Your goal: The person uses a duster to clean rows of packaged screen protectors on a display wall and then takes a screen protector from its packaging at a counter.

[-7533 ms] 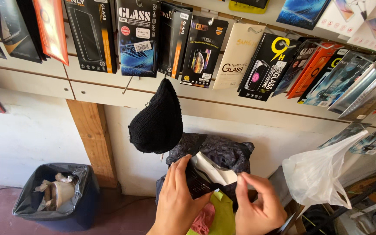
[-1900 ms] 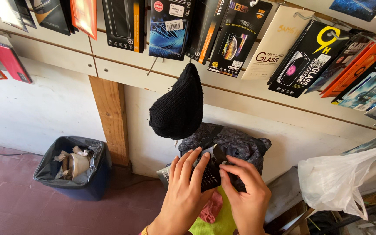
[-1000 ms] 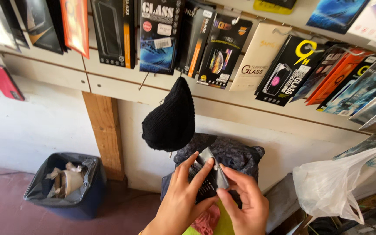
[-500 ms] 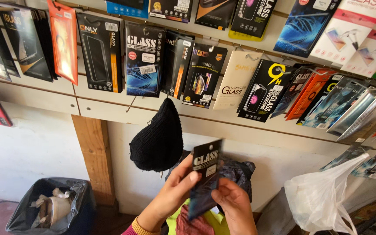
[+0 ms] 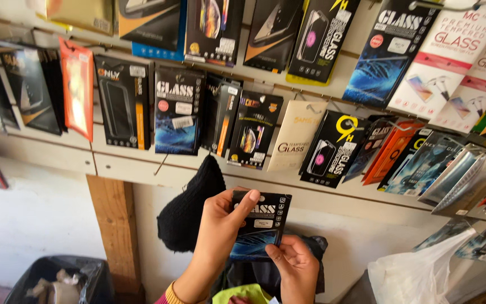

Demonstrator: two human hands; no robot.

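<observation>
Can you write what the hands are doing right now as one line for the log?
left hand: grips dark flat packet at top | right hand: holds its bottom | behind: black knit hat hanging | wall: packet rack

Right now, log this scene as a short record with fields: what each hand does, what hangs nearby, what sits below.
left hand: grips the top of a black packet, thumb across its front
right hand: holds the packet's lower edge
packet: upright, held in front of the wall
wall: rows of hanging packets on hooks
black knit cap: hangs left of the hands
bin: lower left, scraps inside
white bag: lower right
</observation>
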